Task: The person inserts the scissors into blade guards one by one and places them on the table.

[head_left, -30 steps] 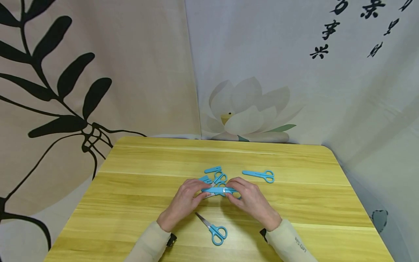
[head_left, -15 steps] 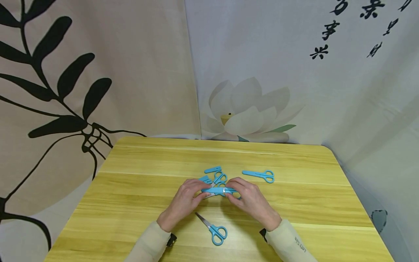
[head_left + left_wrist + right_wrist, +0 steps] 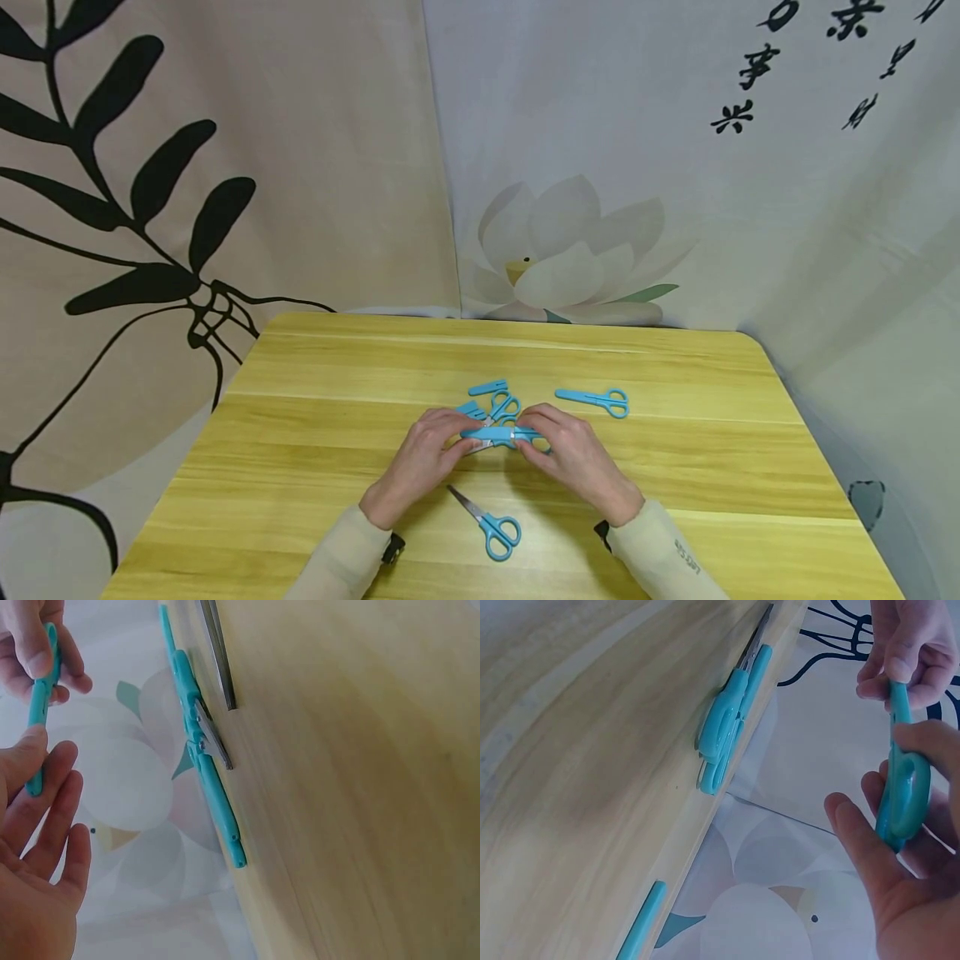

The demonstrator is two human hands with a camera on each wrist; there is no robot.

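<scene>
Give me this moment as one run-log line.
left hand: pinches blue cover | right hand: grips handles of same scissors | scissors nearest person: uncovered, on table | rightmost scissors: covered

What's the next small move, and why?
Probably press the blue cover snug onto the held scissors: the left hand pinches the cover, the right hand grips the handle end, and a pale sliver seems to show between cover and handle, so it may not be fully seated.

- Here's smooth plastic on the held scissors (image 3: 491, 434)!
- Six o'clock: metal blades (image 3: 465, 502), loose scissors (image 3: 487, 524)!
- Grained wood, this table (image 3: 712, 433)!
- Twelve o'clock: matt cloth backdrop (image 3: 345, 167)!
</scene>
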